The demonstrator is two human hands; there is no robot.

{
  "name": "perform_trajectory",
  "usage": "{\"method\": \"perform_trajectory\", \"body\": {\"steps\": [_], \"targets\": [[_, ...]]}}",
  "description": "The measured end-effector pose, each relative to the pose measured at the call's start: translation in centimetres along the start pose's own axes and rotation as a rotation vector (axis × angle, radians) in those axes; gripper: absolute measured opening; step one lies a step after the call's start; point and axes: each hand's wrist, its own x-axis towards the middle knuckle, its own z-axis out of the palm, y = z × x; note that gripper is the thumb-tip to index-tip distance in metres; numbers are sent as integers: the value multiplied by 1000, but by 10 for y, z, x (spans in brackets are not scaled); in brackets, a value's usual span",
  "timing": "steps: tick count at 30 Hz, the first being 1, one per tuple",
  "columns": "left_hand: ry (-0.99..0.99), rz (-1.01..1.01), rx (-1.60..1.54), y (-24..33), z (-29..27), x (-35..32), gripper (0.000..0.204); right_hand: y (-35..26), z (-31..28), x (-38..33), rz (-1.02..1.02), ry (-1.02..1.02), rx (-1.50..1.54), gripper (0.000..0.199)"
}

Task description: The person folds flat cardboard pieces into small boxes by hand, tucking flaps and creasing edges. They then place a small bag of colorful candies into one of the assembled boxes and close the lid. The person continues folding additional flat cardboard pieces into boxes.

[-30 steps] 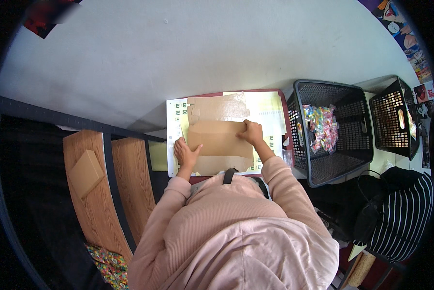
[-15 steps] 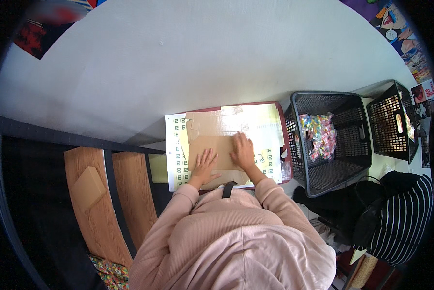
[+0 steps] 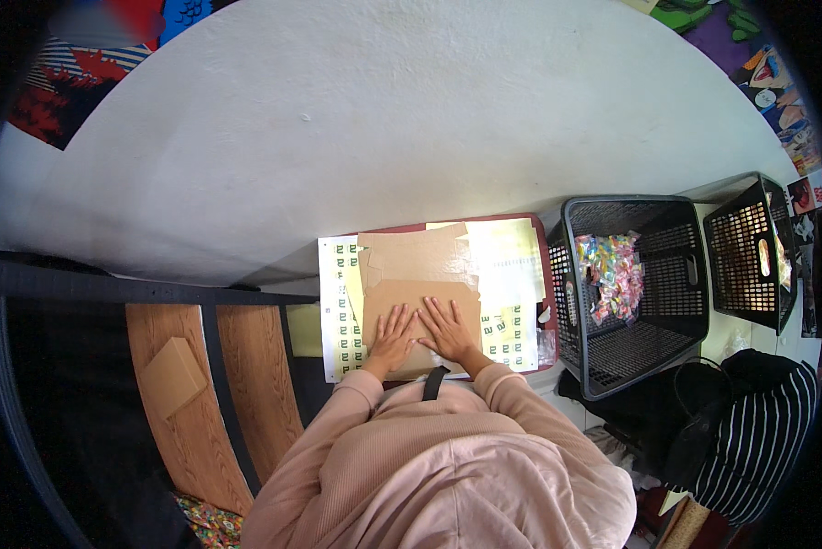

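Note:
In front of me a flat brown cardboard box blank (image 3: 420, 253) lies on printed sheets with green marks (image 3: 340, 311), over a dark red board (image 3: 388, 222). Its near panel is folded over, with a crease running across the middle. My left hand (image 3: 394, 338) rests flat on the left part of that panel, fingers spread. Beside it my right hand (image 3: 448, 330) presses flat on the panel too, fingers stretched away from me. The two thumbs nearly meet. Neither hand grips anything. Part of the near cardboard is hidden under the hands.
To the right stands a black plastic crate (image 3: 631, 357) with colourful wrapped sweets (image 3: 612, 274) inside, and a smaller black basket (image 3: 740, 261) beyond. At left, a brown cardboard box (image 3: 173, 377) sits on a wooden shelf (image 3: 191, 439). Dark and striped cloth (image 3: 759, 439) lies at lower right.
My right hand has moved left and nearer to me, from the cardboard's right edge to beside my left hand. The whole view has shifted, so everything sits slightly lower in it.

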Motion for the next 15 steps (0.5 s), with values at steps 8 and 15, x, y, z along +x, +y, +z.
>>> {"method": "perform_trajectory", "body": {"steps": [8, 15], "targets": [[14, -126, 17, 12, 1, 1, 60, 1, 1, 0, 7, -2, 14, 65], [-65, -118, -10, 10, -5, 3, 62, 7, 5, 1, -29, -108, -17, 73]]}}
